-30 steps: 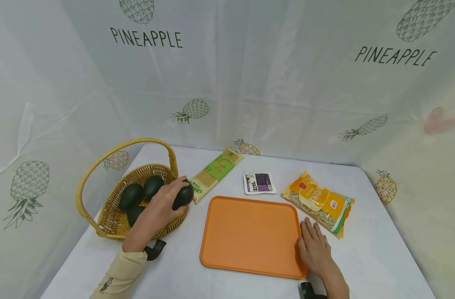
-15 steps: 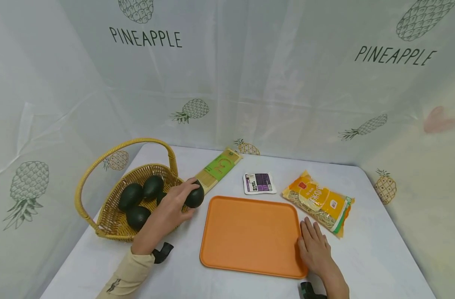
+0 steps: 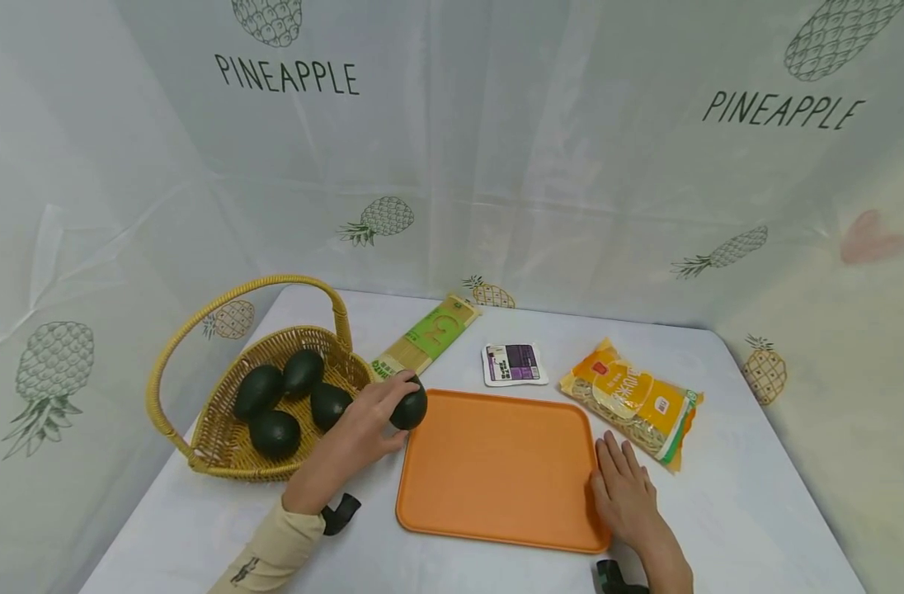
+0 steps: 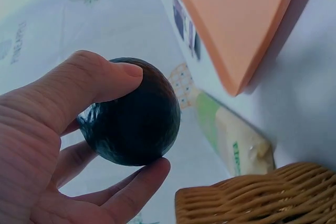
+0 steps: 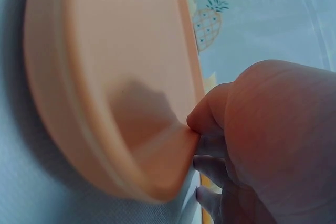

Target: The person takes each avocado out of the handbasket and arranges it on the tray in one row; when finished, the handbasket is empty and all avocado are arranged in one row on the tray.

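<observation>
My left hand (image 3: 366, 429) grips a dark green avocado (image 3: 410, 407), thumb on one side and fingertips on the other. It is held over the left edge of the orange tray (image 3: 496, 470), just right of the wicker basket (image 3: 237, 471). In the left wrist view the avocado (image 4: 139, 121) appears raised, with the basket rim (image 4: 252, 198) below it. Several more avocados (image 3: 275, 434) lie in the basket. My right hand (image 3: 628, 495) rests at the tray's right edge with its fingers straight; in the right wrist view the thumb tip touches the tray's rim (image 5: 184, 66).
Behind the tray lie a green-labelled pack of dry noodles (image 3: 430, 334) and a small purple-and-white packet (image 3: 515, 364). An orange-yellow bag (image 3: 630, 400) sits beyond the right hand. A pineapple-print curtain (image 3: 496, 165) hangs behind the white table (image 3: 734, 495); the basket's tall handle (image 3: 244, 289) arches upward.
My left hand has carried the avocado rightward, from over the basket's right rim to the tray's left edge. More of the avocados in the basket now show. The right hand has stayed in place.
</observation>
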A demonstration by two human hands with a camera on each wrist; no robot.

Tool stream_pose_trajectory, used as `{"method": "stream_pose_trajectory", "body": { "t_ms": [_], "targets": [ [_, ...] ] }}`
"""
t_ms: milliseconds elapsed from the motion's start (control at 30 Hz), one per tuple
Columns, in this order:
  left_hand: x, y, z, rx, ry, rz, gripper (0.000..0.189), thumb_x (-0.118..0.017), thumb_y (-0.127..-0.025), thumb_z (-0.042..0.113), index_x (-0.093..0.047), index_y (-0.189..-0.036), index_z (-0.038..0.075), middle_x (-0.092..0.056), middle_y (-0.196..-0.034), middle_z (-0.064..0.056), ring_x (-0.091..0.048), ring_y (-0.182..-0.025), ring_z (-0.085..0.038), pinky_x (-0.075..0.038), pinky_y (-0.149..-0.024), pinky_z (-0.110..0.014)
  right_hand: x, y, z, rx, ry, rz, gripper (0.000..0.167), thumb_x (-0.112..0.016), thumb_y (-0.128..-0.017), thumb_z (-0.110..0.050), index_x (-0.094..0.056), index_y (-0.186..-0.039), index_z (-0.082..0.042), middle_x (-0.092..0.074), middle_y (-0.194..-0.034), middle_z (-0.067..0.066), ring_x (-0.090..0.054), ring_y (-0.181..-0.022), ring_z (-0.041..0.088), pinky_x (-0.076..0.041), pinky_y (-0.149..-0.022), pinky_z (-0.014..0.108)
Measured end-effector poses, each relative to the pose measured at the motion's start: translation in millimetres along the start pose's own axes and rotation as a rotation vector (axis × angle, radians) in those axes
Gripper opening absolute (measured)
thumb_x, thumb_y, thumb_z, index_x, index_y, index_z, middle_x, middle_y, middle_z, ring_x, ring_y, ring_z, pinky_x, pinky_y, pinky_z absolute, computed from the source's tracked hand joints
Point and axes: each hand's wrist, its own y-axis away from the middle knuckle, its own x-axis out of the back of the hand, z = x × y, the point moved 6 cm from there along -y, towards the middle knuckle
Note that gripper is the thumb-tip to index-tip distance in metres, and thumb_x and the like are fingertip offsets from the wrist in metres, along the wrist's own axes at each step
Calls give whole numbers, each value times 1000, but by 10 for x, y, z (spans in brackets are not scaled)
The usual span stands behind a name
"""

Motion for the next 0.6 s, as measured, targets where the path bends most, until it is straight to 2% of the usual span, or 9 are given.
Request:
{"method": "stream_pose_trajectory", "body": {
  "t_ms": [133,333,533,600],
  "targets": [
    [-47,27,21,-6,-19,0,69,-97,-73,1,-64,-134,1,-63,-149,-22,-67,-125,-41,-64,-95,-46,-10,-8,9,-11,9,-32,64,-39,-115,-27,-22,-167,6,-10,-177,28,0,-163,55,-3,-126,81],
    [-150,73,-2,12,30,-47,68,-95,-78,3,-63,-138,3,-58,-155,-21,-64,-133,-41,-62,-101,-47,-16,3,25,30,-35,39,63,-43,-113,-25,-29,-164,9,-17,-175,31,-7,-161,57,-8,-122,85],
    [-251,106,-14,9,36,-68,65,-93,-81,5,-63,-139,5,-58,-155,-19,-63,-134,-40,-60,-105,-48,-23,2,19,26,-23,6,63,-39,-114,-25,-24,-166,8,-11,-177,29,-3,-162,56,-7,-123,84],
    [-277,117,-17,13,45,-80,65,-93,-81,5,-63,-139,6,-58,-157,-18,-62,-137,-39,-59,-107,-47,-20,5,16,26,-30,18,62,-40,-114,-24,-27,-165,8,-13,-176,29,-5,-162,57,-8,-122,85]
  ]
}}
